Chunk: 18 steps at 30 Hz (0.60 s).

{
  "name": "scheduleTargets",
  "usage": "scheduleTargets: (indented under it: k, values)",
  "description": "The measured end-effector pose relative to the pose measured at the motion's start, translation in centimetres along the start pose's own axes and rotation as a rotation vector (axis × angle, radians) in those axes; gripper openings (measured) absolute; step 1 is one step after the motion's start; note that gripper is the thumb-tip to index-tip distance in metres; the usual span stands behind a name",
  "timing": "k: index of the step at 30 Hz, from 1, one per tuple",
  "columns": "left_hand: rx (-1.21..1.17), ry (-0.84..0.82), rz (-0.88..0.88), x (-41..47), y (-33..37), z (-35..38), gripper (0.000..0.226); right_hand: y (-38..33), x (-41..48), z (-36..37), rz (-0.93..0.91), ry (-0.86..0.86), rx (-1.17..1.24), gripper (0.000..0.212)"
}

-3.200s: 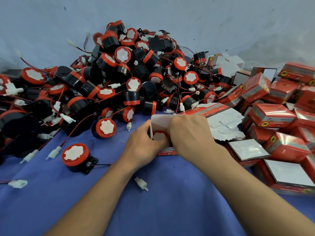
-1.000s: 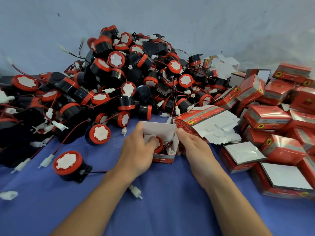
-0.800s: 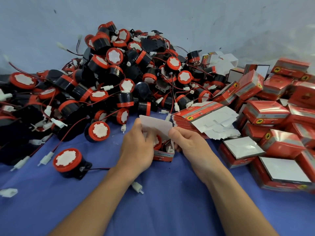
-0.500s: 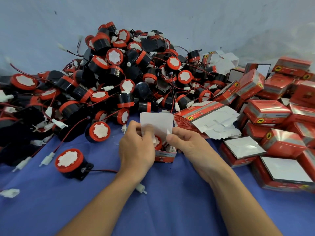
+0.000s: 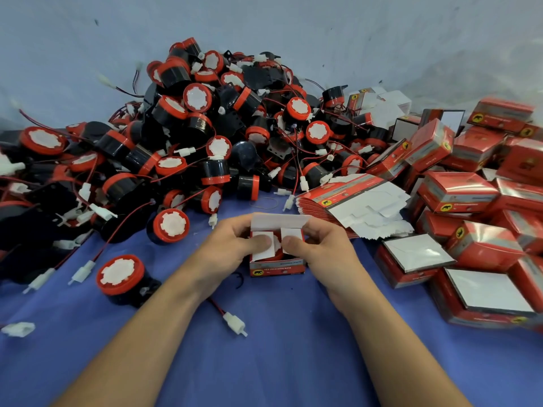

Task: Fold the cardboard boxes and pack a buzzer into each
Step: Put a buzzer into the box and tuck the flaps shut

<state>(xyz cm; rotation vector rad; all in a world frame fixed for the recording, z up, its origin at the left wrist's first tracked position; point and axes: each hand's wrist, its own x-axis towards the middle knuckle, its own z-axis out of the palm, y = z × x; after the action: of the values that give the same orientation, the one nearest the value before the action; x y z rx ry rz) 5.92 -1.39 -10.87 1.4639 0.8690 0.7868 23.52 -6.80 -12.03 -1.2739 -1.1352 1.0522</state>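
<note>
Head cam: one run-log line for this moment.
step: closing red cardboard box | left hand: grips box, thumb presses left side flap | right hand: grips box, thumb presses right side flap | lid flap: up, untucked

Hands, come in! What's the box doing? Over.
Left hand, right hand: both gripping small red cardboard box, thumbs pressing white side flaps down. Top flap up. Nothing blocking.

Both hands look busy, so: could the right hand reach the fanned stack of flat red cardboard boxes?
Probably yes: the fanned stack lies close beside the right hand, nothing between, though it must first release the small red cardboard box.
</note>
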Motion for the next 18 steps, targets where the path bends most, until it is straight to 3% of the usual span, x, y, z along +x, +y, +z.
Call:
scheduleTargets:
  k: [6, 10, 14, 18]
  values:
    - [-0.039, 0.131, 0.028, 0.4, -0.2, 0.2, 0.042, -0.6, 0.4, -2.1, 0.074, -0.220, 0.033, 0.047]
    - [0.022, 0.106, 0.036, 0.4, -0.1, -0.1, 0.035, -0.6, 0.5, -2.1, 0.058, -0.194, 0.030, 0.041]
    - [0.058, 0.006, 0.027, 0.4, 0.1, -0.6, 0.026, -0.5, 0.7, -1.7, 0.006, -0.062, 0.062, 0.028]
    - [0.140, -0.120, -0.014, 0.3, 0.8, -2.1, 0.051, -0.4, 0.6, -1.7, 0.038, -0.042, 0.057, 0.031]
